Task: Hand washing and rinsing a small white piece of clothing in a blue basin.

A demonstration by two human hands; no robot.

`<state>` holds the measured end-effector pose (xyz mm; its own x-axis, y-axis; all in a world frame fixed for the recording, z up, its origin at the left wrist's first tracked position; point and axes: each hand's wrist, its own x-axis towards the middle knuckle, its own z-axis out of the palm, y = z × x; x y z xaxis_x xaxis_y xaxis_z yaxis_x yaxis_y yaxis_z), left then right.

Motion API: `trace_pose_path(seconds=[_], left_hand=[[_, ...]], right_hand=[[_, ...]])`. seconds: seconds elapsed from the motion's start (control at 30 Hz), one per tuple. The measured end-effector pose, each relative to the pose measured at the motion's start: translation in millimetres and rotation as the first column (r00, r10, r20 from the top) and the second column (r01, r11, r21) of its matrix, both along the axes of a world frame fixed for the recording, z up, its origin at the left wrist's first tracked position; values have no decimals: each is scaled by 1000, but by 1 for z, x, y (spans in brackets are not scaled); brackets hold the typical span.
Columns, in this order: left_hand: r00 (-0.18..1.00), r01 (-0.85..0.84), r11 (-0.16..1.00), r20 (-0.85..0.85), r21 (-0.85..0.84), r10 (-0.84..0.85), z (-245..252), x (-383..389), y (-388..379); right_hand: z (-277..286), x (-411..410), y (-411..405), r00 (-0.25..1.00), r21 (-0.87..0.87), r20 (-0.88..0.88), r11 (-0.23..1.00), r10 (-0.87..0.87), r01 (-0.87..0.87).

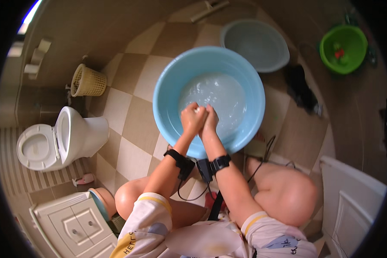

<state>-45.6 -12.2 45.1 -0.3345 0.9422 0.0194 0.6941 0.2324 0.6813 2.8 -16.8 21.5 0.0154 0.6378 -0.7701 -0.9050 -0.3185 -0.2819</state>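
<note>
A large light-blue plastic basin (167, 80) stands on the tiled floor in front of me, with cloudy water (224, 93) in its bottom. Over its near part, my left hand (193, 117) and my right hand (211, 120) are pressed together. Both are curled, and a small bit of something whitish shows at the top of my left fist. What it is, and how much lies between the palms, is hidden. Each forearm wears a black strap with a small box and a cable.
A grey basin (258, 46) stands behind the blue one, near dark cloth (300, 85). A green basin (343, 48) is at the upper right. A yellow wastebasket (90, 80), a white toilet (80, 135) and a white cabinet (74, 222) stand left; a white door (351, 200) is right.
</note>
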Motion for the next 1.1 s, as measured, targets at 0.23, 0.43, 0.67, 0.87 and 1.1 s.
trace_pose_path(seconds=[0.23, 0.43, 0.67, 0.87, 1.1], left_hand=[[938, -284, 958, 198, -30, 284, -15, -49, -12], [759, -598, 799, 280, -59, 588, -12, -81, -44], [726, -655, 755, 276, -3, 630, -22, -81, -68], [647, -704, 710, 408, -6, 644, -74, -98, -78], [665, -635, 763, 414, -124, 621, -42, -85, -63]], right_hand=[[-31, 3, -8, 904, 165, 427, 980, 30, -110], [-7, 84, 0, -55, -385, 803, 447, 593, -807], [-15, 124, -4, -671, -396, 741, 799, -11, -452], [4, 126, -11, -623, -403, 766, 874, 160, -272], [-53, 192, 6, 451, -158, 827, 908, 337, -389]])
